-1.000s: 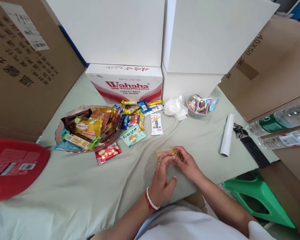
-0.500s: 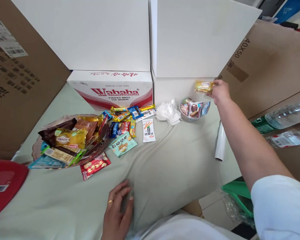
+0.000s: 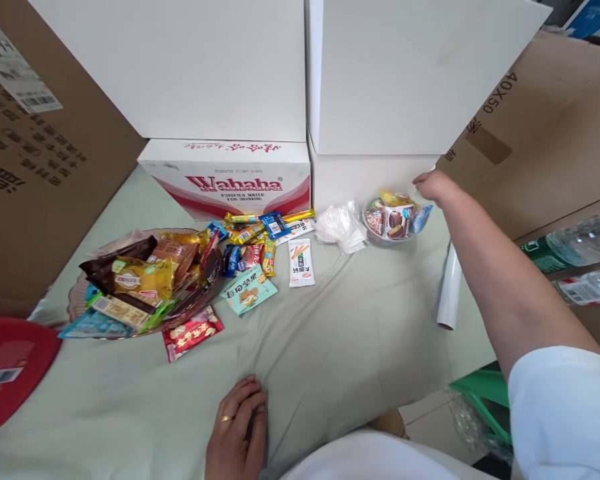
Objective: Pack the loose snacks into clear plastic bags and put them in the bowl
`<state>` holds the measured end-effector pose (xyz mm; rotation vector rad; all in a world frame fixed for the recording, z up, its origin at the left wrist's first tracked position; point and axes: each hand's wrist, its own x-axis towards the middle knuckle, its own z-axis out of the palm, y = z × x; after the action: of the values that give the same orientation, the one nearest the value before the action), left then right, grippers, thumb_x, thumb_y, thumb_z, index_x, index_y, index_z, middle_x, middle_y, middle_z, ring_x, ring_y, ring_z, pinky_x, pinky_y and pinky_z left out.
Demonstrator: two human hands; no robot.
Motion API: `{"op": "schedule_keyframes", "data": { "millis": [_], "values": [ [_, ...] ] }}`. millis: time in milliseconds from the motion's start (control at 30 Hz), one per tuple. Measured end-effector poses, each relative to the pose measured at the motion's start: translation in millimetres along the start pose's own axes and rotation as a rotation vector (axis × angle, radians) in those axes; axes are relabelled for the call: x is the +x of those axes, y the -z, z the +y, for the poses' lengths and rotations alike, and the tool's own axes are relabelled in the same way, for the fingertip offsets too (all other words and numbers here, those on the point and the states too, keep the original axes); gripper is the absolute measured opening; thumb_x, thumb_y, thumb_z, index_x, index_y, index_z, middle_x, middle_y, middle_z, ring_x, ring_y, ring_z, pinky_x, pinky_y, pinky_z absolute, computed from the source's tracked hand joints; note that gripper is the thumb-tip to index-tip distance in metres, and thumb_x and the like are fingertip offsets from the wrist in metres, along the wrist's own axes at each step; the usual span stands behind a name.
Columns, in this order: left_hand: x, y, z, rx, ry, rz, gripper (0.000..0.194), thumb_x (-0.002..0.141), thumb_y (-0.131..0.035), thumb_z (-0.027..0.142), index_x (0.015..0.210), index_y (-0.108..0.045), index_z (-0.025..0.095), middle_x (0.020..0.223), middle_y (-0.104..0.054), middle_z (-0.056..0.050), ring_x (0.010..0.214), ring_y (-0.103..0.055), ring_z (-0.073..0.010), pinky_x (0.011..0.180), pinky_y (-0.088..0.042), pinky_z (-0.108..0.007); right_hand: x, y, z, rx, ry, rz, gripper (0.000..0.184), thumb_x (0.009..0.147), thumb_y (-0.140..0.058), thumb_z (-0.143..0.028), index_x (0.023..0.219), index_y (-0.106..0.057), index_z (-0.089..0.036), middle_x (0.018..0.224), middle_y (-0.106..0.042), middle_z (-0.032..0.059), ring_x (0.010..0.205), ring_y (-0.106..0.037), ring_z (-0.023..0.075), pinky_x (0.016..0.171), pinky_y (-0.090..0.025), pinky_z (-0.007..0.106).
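Observation:
My right hand (image 3: 433,188) is at the back right, just beside and above a small clear bowl (image 3: 390,241). It holds nothing, and its fingertips are slightly apart. Inside the bowl sit several wrapped snacks, among them a yellow packet (image 3: 396,198) at the back and a blue one (image 3: 422,218) leaning over the right rim. My left hand (image 3: 237,427), with a ring on one finger, rests empty on the cloth near the front edge, its fingers loosely bent and open.
A glass plate (image 3: 75,303) heaped with packaged snacks stands left. Loose packets, including a teal one (image 3: 249,291) and a red one (image 3: 193,333), lie nearby. A crumpled clear plastic bag (image 3: 343,227), a Wahaha box (image 3: 230,180), a white roll (image 3: 450,287) and plastic bottles (image 3: 580,243) surround the area.
The yellow packet has gone from my right hand down into the clear bowl. That hand has let go and stays at the bowl's right. My left hand has hardly moved.

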<state>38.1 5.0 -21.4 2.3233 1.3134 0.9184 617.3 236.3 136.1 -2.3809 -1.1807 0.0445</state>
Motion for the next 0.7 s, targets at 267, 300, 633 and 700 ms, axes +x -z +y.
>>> {"op": "schedule_keyframes", "data": {
  "millis": [267,300,633,700],
  "values": [
    [-2,-0.5,0,-0.005,-0.008,0.0,0.017,0.094,-0.053,0.019,0.102,-0.067,0.025,0.111,-0.068,-0.006,0.11,-0.068,-0.0223,0.093,-0.056,-0.038,-115,24,10,-0.161,0.251,0.332,0.035,0.101,-0.039,-0.025,0.115,-0.07,-0.015,0.112,-0.068,0.0156,0.108,-0.059,0.0266,0.091,-0.045,0.038],
    [-2,-0.4,0,-0.008,-0.01,-0.001,0.018,0.094,-0.053,0.018,0.102,-0.067,0.025,0.111,-0.068,-0.006,0.11,-0.068,-0.022,0.093,-0.056,-0.037,-139,15,10,-0.212,0.329,0.274,0.036,0.102,-0.039,-0.028,0.117,-0.069,-0.017,0.113,-0.068,0.0142,0.105,-0.06,0.0264,0.087,-0.045,0.036],
    [0,0.9,3,-0.017,-0.046,0.003,0.017,0.093,-0.053,0.015,0.099,-0.066,0.024,0.106,-0.069,-0.007,0.109,-0.067,-0.0223,0.092,-0.057,-0.037,-186,-71,-6,-0.458,0.377,-0.067,0.035,0.102,-0.048,-0.033,0.129,-0.064,-0.018,0.127,-0.062,0.0173,0.095,-0.062,0.0256,0.064,-0.036,0.03],
    [-1,-0.4,2,-0.019,-0.036,0.004,0.017,0.093,-0.053,0.016,0.1,-0.067,0.024,0.107,-0.069,-0.007,0.109,-0.068,-0.0226,0.092,-0.058,-0.038,-181,-70,-6,-0.492,0.34,-0.086,0.032,0.103,-0.043,-0.027,0.122,-0.066,-0.016,0.122,-0.063,0.0185,0.09,-0.062,0.0243,0.064,-0.036,0.031]
  ]
}}
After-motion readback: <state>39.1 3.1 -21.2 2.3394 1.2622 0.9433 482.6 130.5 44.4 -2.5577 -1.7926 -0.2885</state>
